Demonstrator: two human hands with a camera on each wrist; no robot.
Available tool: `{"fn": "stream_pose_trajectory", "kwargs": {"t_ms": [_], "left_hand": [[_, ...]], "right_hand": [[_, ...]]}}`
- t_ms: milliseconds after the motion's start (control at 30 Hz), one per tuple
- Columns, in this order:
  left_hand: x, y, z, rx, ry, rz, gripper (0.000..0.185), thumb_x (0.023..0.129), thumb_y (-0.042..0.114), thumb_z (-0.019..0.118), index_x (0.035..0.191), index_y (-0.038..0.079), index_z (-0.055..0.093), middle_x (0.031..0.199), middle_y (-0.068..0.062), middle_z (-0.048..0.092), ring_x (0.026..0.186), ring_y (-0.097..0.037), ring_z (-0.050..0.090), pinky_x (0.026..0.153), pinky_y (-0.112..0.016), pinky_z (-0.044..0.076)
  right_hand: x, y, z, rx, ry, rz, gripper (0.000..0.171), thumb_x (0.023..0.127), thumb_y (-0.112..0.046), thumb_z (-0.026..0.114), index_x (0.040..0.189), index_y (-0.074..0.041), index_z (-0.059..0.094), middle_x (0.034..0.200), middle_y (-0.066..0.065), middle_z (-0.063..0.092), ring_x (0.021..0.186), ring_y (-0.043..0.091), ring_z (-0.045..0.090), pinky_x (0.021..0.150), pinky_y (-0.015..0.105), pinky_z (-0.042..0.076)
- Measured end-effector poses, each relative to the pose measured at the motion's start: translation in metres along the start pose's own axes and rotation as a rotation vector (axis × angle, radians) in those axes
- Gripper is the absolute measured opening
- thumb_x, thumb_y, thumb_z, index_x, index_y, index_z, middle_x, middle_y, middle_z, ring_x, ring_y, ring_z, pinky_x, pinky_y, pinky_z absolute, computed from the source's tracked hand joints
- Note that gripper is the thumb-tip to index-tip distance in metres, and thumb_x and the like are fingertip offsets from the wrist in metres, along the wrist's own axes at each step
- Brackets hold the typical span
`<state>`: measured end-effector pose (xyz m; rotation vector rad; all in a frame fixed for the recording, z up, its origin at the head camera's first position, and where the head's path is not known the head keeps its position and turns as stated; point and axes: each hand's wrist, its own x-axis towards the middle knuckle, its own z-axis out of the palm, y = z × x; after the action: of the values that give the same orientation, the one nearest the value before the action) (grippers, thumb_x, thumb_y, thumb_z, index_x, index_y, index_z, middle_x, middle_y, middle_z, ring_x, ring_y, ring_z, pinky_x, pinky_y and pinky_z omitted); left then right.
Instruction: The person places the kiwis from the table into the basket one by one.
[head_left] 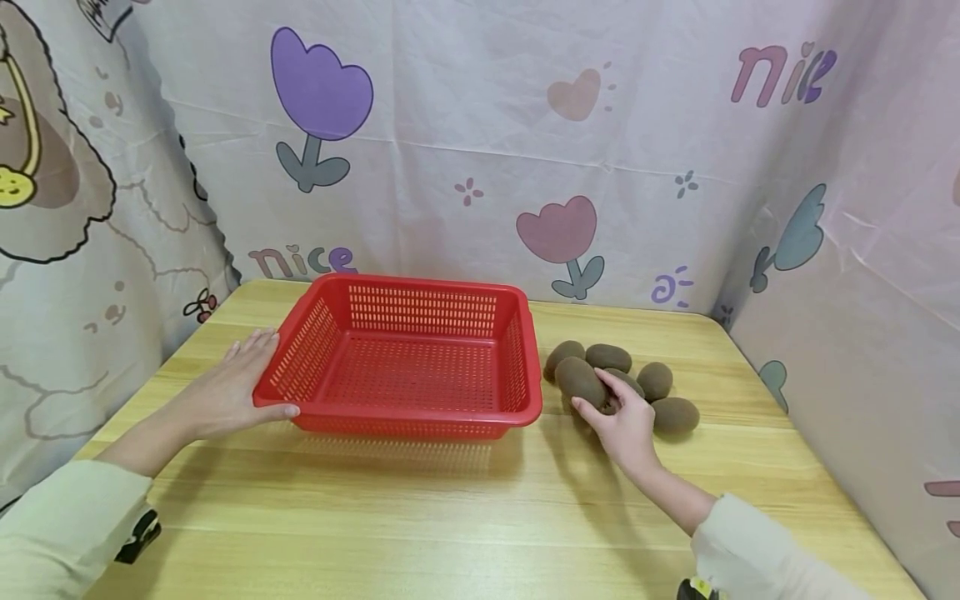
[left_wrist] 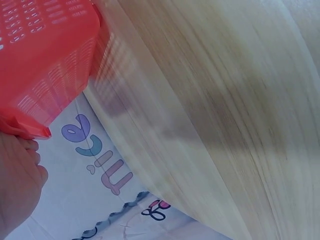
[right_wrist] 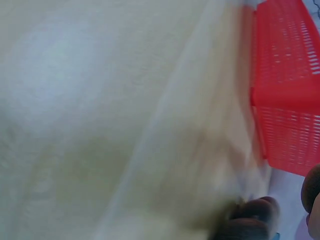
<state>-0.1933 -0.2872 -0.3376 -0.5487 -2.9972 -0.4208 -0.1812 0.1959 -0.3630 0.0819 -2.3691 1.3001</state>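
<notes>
In the head view, a red plastic basket (head_left: 420,410) with perforated walls sits upright at the centre of the table, its inside bare. My left hand (head_left: 228,387) grips its near left corner, thumb at the front rim and fingers along the left side. The left wrist view shows the finger ends right under the basket's rim (left_wrist: 25,131). Just right of the basket, my right hand (head_left: 628,425) pinches a brown kiwi (head_left: 580,381) between thumb and fingers, above several other kiwis (head_left: 676,415). The held kiwi (right_wrist: 312,187) shows at the right wrist view's edge.
The kiwis lie in a loose group on the wooden table (head_left: 450,517), one partly hidden behind my right hand. A printed cloth curtain (head_left: 450,100) hangs along the table's back and both sides. The basket's right wall stands close to the kiwi group.
</notes>
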Motion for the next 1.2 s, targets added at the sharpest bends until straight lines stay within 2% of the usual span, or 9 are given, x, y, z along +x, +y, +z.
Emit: {"fn": "stream_pose_trajectory", "kwargs": {"t_ms": [33, 100, 167, 267, 467, 533, 633, 867, 1200], "left_hand": [[0.0, 0.0, 0.0, 0.001, -0.001, 0.001, 0.107, 0.078, 0.054, 0.062, 0.144, -0.012, 0.01, 0.148, -0.034, 0.015, 0.139, -0.047, 0.009, 0.114, -0.06, 0.009], [0.0, 0.0, -0.001, 0.004, -0.007, 0.004, 0.106, 0.08, 0.054, 0.061, 0.144, -0.012, 0.009, 0.148, -0.034, 0.014, 0.14, -0.047, 0.007, 0.114, -0.059, 0.006], [0.001, -0.001, -0.001, 0.015, -0.009, 0.006, 0.105, 0.08, 0.054, 0.06, 0.144, -0.012, 0.01, 0.148, -0.034, 0.014, 0.139, -0.047, 0.008, 0.114, -0.059, 0.007], [0.002, -0.001, -0.002, 0.03, -0.013, 0.005, 0.105, 0.08, 0.055, 0.059, 0.144, -0.012, 0.01, 0.148, -0.034, 0.014, 0.139, -0.047, 0.008, 0.113, -0.06, 0.008], [0.003, -0.001, -0.004, 0.027, -0.012, 0.001, 0.106, 0.08, 0.056, 0.06, 0.144, -0.012, 0.01, 0.149, -0.033, 0.013, 0.138, -0.048, 0.01, 0.113, -0.062, 0.008], [0.005, -0.001, -0.005, 0.019, -0.007, 0.003, 0.106, 0.08, 0.056, 0.06, 0.144, -0.012, 0.01, 0.149, -0.033, 0.012, 0.139, -0.048, 0.01, 0.113, -0.061, 0.007], [0.007, 0.0, -0.006, 0.016, -0.004, 0.008, 0.106, 0.08, 0.056, 0.061, 0.144, -0.012, 0.009, 0.149, -0.033, 0.013, 0.139, -0.047, 0.009, 0.114, -0.059, 0.005], [0.013, 0.002, -0.006, 0.01, -0.038, -0.011, 0.109, 0.079, 0.059, 0.059, 0.144, -0.012, 0.008, 0.149, -0.034, 0.013, 0.138, -0.048, 0.009, 0.113, -0.062, 0.007], [0.013, 0.001, -0.003, -0.007, -0.042, -0.026, 0.108, 0.079, 0.058, 0.06, 0.144, -0.012, 0.009, 0.149, -0.033, 0.012, 0.138, -0.048, 0.008, 0.111, -0.064, 0.011]], "right_hand": [[0.002, -0.002, -0.002, -0.001, 0.001, 0.005, 0.05, 0.074, -0.003, 0.075, 0.121, 0.005, 0.058, 0.121, 0.024, 0.059, 0.112, 0.031, 0.057, 0.078, -0.002, 0.04], [0.006, -0.007, -0.004, 0.013, -0.002, 0.014, 0.05, 0.075, -0.005, 0.074, 0.121, 0.005, 0.057, 0.122, 0.024, 0.058, 0.113, 0.03, 0.057, 0.083, 0.004, 0.044], [0.01, -0.012, -0.007, 0.008, -0.005, 0.016, 0.05, 0.076, -0.006, 0.074, 0.122, 0.004, 0.058, 0.123, 0.024, 0.058, 0.114, 0.029, 0.057, 0.088, 0.014, 0.048], [0.015, -0.019, -0.009, 0.015, -0.015, 0.01, 0.05, 0.076, -0.007, 0.074, 0.122, 0.003, 0.058, 0.124, 0.021, 0.059, 0.116, 0.027, 0.056, 0.095, 0.029, 0.046], [0.024, -0.03, -0.007, 0.071, -0.06, -0.014, 0.048, 0.076, -0.008, 0.074, 0.121, 0.002, 0.059, 0.123, 0.019, 0.06, 0.115, 0.024, 0.057, 0.088, 0.005, 0.043], [0.026, -0.034, -0.005, 0.103, -0.084, -0.018, 0.048, 0.077, -0.007, 0.074, 0.121, 0.002, 0.059, 0.123, 0.019, 0.06, 0.114, 0.024, 0.057, 0.085, 0.002, 0.042], [0.03, -0.04, 0.001, 0.138, -0.123, -0.022, 0.049, 0.077, -0.005, 0.073, 0.123, 0.002, 0.058, 0.124, 0.018, 0.059, 0.114, 0.023, 0.058, 0.086, 0.006, 0.045], [0.037, -0.057, 0.016, 0.131, -0.205, -0.065, 0.051, 0.077, -0.007, 0.074, 0.124, 0.0, 0.057, 0.124, 0.017, 0.06, 0.109, 0.025, 0.06, 0.092, 0.037, 0.051], [0.041, -0.071, 0.049, 0.176, -0.395, -0.107, 0.049, 0.079, -0.007, 0.072, 0.124, 0.0, 0.057, 0.117, 0.017, 0.062, 0.097, 0.025, 0.064, 0.083, 0.03, 0.055]]}}
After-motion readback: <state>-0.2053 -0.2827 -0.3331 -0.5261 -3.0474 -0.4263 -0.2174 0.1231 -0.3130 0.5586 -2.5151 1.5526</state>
